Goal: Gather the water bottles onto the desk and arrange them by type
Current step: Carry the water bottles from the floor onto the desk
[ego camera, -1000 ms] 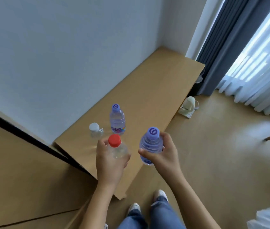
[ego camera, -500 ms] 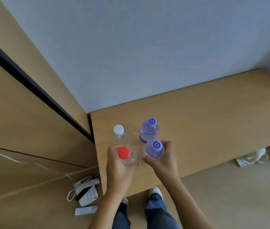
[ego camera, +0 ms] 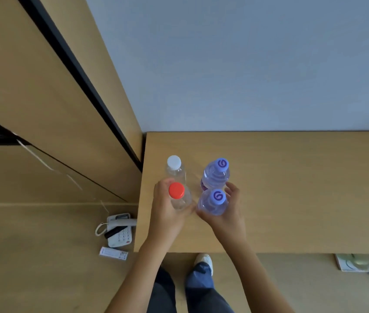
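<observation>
Several bottles stand close together near the left end of the wooden desk (ego camera: 291, 177). My left hand (ego camera: 167, 213) grips a clear bottle with a red cap (ego camera: 176, 191), just in front of a clear bottle with a white cap (ego camera: 174, 163). My right hand (ego camera: 228, 211) holds a bluish bottle with a purple cap (ego camera: 217, 197), its fingers loosening around it. A second purple-capped bottle (ego camera: 218, 170) stands right behind that one. I cannot tell whether the two held bottles touch the desk.
A white desk phone (ego camera: 120, 229) and a small card (ego camera: 113, 253) lie on the floor left of the desk. A wooden cabinet (ego camera: 43, 109) rises at the left. A pale kettle on a tray (ego camera: 364, 263) sits on the floor at the right. The wall closes the desk's back.
Both hands have carried their bottles in over the desk and down beside the two standing ones. My view has swung left and straight down at the desk.
</observation>
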`<action>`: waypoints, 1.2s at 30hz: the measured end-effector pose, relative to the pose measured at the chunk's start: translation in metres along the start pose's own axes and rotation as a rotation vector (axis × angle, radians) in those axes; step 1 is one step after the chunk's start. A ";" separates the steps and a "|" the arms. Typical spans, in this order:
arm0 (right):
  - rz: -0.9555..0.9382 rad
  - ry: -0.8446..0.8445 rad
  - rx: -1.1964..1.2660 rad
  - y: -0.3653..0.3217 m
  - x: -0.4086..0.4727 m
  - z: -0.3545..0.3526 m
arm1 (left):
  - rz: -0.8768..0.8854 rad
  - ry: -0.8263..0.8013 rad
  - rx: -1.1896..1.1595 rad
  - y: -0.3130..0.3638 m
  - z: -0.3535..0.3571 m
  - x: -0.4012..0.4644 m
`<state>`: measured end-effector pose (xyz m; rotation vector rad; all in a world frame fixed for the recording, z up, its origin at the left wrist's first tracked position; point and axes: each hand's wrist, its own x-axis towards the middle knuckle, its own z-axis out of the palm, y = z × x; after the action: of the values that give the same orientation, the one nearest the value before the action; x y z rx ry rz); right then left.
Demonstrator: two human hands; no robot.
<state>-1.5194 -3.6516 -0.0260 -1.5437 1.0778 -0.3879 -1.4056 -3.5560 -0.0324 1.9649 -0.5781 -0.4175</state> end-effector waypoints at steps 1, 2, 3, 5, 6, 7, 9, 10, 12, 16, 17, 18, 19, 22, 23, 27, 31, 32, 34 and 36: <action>-0.035 0.007 -0.013 -0.005 -0.002 -0.003 | 0.005 0.003 0.003 0.001 -0.002 0.000; -0.076 0.027 -0.025 -0.010 -0.005 -0.005 | 0.008 0.004 0.003 0.003 -0.004 -0.001; -0.123 0.059 -0.031 -0.015 -0.009 -0.007 | 0.002 -0.002 -0.012 0.005 -0.008 -0.002; -0.236 0.139 -0.034 -0.029 -0.016 -0.009 | -0.022 -0.018 -0.068 0.009 -0.020 -0.005; -0.296 0.174 -0.037 -0.036 -0.019 -0.008 | -0.025 -0.017 -0.092 0.010 -0.028 -0.007; -0.353 0.198 -0.036 -0.045 -0.022 -0.006 | -0.021 -0.010 -0.112 0.012 -0.038 -0.010; -0.436 0.205 -0.019 -0.065 -0.030 0.004 | -0.002 0.017 -0.150 0.015 -0.063 -0.018; -0.466 0.191 -0.015 -0.076 -0.035 0.014 | 0.008 0.030 -0.160 0.016 -0.079 -0.022; -0.523 0.150 -0.024 -0.097 -0.047 0.042 | 0.019 0.061 -0.158 0.013 -0.114 -0.032; -0.605 -0.015 -0.012 -0.128 -0.084 0.124 | -0.006 0.213 -0.163 -0.013 -0.200 -0.055; -0.611 -0.070 -0.009 -0.132 -0.097 0.150 | -0.014 0.254 -0.168 -0.024 -0.226 -0.065; -0.609 -0.128 -0.007 -0.135 -0.111 0.177 | -0.026 0.290 -0.172 -0.037 -0.253 -0.075; -0.601 -0.185 -0.004 -0.138 -0.126 0.205 | -0.042 0.323 -0.171 -0.051 -0.282 -0.086; -0.584 -0.378 0.013 -0.145 -0.173 0.295 | -0.103 0.468 -0.136 -0.094 -0.373 -0.124; -0.587 -0.448 0.012 -0.147 -0.191 0.326 | -0.131 0.537 -0.126 -0.108 -0.403 -0.138; -0.578 -0.710 -0.003 -0.158 -0.261 0.433 | -0.216 0.795 -0.084 -0.154 -0.511 -0.206; -0.576 -0.960 -0.043 -0.167 -0.315 0.522 | -0.322 1.040 -0.075 -0.188 -0.586 -0.268; -0.582 -1.003 -0.056 -0.169 -0.325 0.542 | -0.349 1.086 -0.073 -0.195 -0.600 -0.278; -0.591 -1.081 -0.078 -0.173 -0.341 0.582 | -0.397 1.162 -0.057 -0.210 -0.623 -0.293; -0.596 -1.157 -0.113 -0.176 -0.353 0.621 | -0.448 1.227 -0.056 -0.226 -0.644 -0.302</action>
<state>-1.1685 -3.0106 0.0626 -1.7685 -0.2688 0.2028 -1.2704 -2.8273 0.0582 1.8715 0.6484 0.5185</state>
